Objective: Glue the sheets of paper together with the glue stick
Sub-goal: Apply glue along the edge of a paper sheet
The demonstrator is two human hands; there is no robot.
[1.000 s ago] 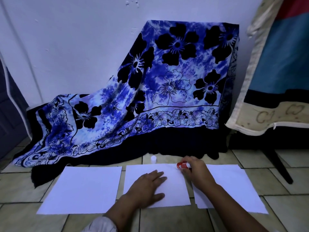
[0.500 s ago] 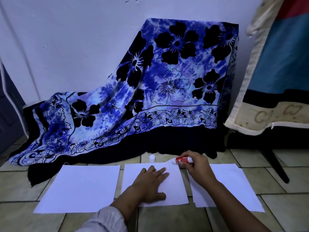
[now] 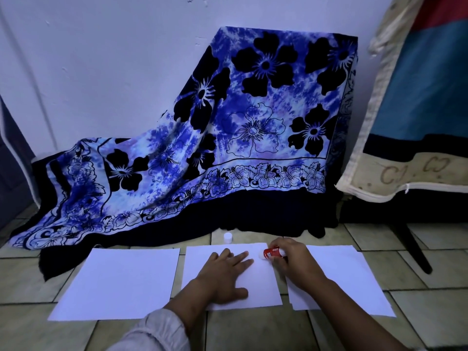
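Observation:
Three white sheets lie side by side on the tiled floor: a left sheet, a middle sheet and a right sheet. My left hand presses flat on the middle sheet with fingers spread. My right hand grips a red glue stick, its white tip touching the middle sheet near the top right corner. The glue stick's white cap stands on the floor just beyond the middle sheet.
A blue floral cloth drapes over something against the white wall behind the sheets. A cloth-covered stand with a dark leg is at the right. Tiled floor lies in front.
My right hand has drawn the glue stick from the top edge down along the middle sheet's right side. My left hand stays pressed on the sheet.

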